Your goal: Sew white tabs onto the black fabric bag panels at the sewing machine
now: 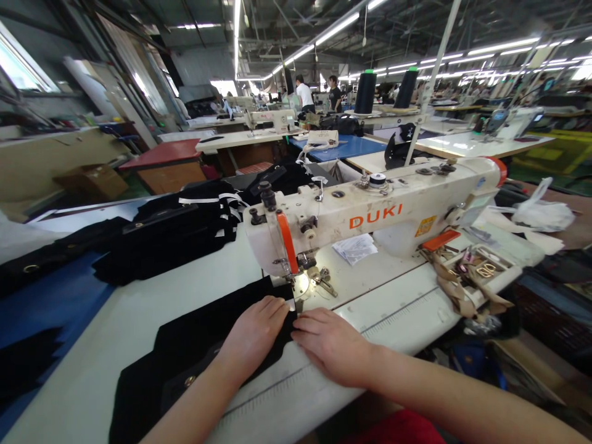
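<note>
Black fabric [203,330] with a metal eyelet lies on the white sewing table, its right end at the needle area of the DUKI sewing machine [377,216]. My left hand [259,330] is on the fabric just in front of the presser foot, fingers bent and pressed together on it near a small white piece. Close beside it on the right, my right hand [326,342] holds the fabric's right edge, its fingers together and curled. The fingertips of both hands nearly meet. What lies under the fingers is hidden.
Stacked black fabric pieces [176,231] with white strips lie behind on the left. White labels [355,248] rest on the machine bed. A tray [499,271] with metal parts and tan straps stands at the right. People work at the back.
</note>
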